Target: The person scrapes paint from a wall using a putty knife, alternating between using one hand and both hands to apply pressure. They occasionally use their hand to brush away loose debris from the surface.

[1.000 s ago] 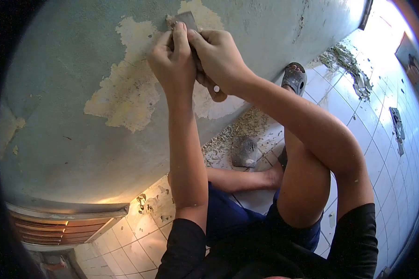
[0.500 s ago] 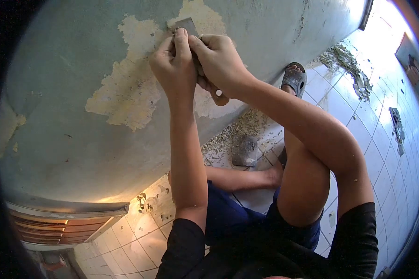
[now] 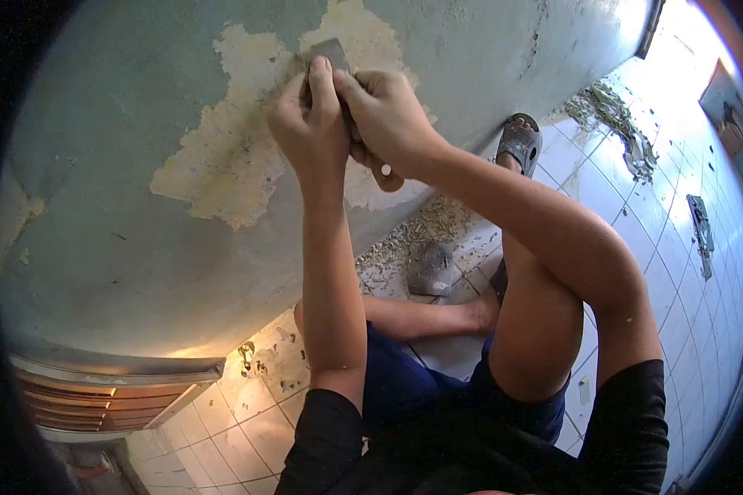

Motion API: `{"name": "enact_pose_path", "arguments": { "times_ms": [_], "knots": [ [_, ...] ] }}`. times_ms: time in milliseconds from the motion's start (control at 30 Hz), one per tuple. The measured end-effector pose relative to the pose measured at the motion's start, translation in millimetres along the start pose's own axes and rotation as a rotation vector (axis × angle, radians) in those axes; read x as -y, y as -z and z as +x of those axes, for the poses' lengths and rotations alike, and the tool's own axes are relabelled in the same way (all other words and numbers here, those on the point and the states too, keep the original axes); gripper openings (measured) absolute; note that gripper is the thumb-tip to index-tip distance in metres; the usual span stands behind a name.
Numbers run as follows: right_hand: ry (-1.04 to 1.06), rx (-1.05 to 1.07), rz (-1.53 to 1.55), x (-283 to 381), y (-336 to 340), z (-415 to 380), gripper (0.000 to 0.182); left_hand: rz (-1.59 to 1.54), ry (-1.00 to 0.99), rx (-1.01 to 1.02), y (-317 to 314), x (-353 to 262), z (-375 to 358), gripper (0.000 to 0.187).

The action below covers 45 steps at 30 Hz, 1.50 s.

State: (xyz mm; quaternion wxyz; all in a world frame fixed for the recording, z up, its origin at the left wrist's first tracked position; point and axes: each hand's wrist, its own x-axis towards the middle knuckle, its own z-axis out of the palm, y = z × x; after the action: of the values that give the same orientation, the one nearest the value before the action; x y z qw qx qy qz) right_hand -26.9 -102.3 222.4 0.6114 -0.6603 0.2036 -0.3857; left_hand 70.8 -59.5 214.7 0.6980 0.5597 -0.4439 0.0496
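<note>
Both my hands are closed around one putty knife, its flat grey blade against the wall. My left hand grips near the blade, with the thumb pressed on the metal. My right hand wraps the handle; the handle's brown end, with a hole in it, sticks out below that hand. Around the blade, the blue-green paint is gone in ragged patches, and a pale cream layer shows. My fingers hide most of the handle.
Paint chips lie along the wall's foot, beside a dusty grey piece on the tiled floor. Larger peeled strips lie farther along the wall. My bent legs and a sandalled foot are close by. A slatted wooden panel is at lower left.
The putty knife's blade has shifted slightly down on the wall, and both hands have moved a little with it. The grip looks the same.
</note>
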Motion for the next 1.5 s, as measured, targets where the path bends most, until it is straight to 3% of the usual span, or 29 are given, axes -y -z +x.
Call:
{"name": "enact_pose_path", "arguments": {
  "times_ms": [133, 300, 433, 567, 767, 967, 1033, 1100, 1167, 1333, 1400, 1500],
  "knots": [
    [0.101, -0.035, 0.071, 27.0, -4.2, 10.0, 0.047, -0.095, -0.07, 0.038, -1.5, -19.5, 29.1, 0.041],
    [0.019, -0.016, 0.067, 19.5, -3.0, 2.2, 0.046, -0.045, -0.132, 0.045, 1.4, -5.5, 22.3, 0.041],
    [-0.018, -0.018, 0.092, 2.7, -3.3, -3.1, 0.046, -0.073, -0.007, 0.033, -0.9, 3.1, 1.4, 0.043],
    [-0.034, -0.015, 0.117, 9.6, 4.3, 6.1, 0.046, -0.106, -0.07, 0.05, -3.6, -3.5, 15.4, 0.043],
    [-0.018, 0.017, 0.122, 13.0, 4.5, 5.0, 0.045, -0.081, -0.008, 0.042, -4.8, -7.0, 14.3, 0.042],
    [0.094, -0.04, 0.056, 26.4, 11.6, 19.5, 0.044, -0.08, -0.161, 0.019, -16.0, -15.5, 40.5, 0.041],
    [0.172, -0.033, 0.158, 41.3, 18.3, 32.5, 0.045, -0.077, -0.253, 0.115, -18.8, -28.1, 63.5, 0.041],
    [0.215, -0.022, 0.221, 46.6, 17.4, 34.7, 0.045, -0.136, -0.221, 0.158, -20.1, -28.3, 74.1, 0.042],
    [0.137, -0.077, 0.172, 48.2, 17.2, 33.9, 0.047, 0.076, -0.268, 0.105, -26.5, -33.9, 73.2, 0.043],
    [0.058, -0.047, 0.196, 11.0, 16.6, 15.6, 0.047, 0.12, -0.194, 0.028, -22.2, -10.2, 24.1, 0.043],
    [0.007, -0.016, 0.121, 7.7, 19.7, 10.0, 0.046, 0.054, -0.074, 0.032, -22.5, -3.8, 15.3, 0.042],
    [0.022, -0.056, 0.114, 14.5, 18.7, 15.9, 0.045, 0.027, -0.129, 0.016, -27.8, -6.8, 27.3, 0.042]
  ]
}}
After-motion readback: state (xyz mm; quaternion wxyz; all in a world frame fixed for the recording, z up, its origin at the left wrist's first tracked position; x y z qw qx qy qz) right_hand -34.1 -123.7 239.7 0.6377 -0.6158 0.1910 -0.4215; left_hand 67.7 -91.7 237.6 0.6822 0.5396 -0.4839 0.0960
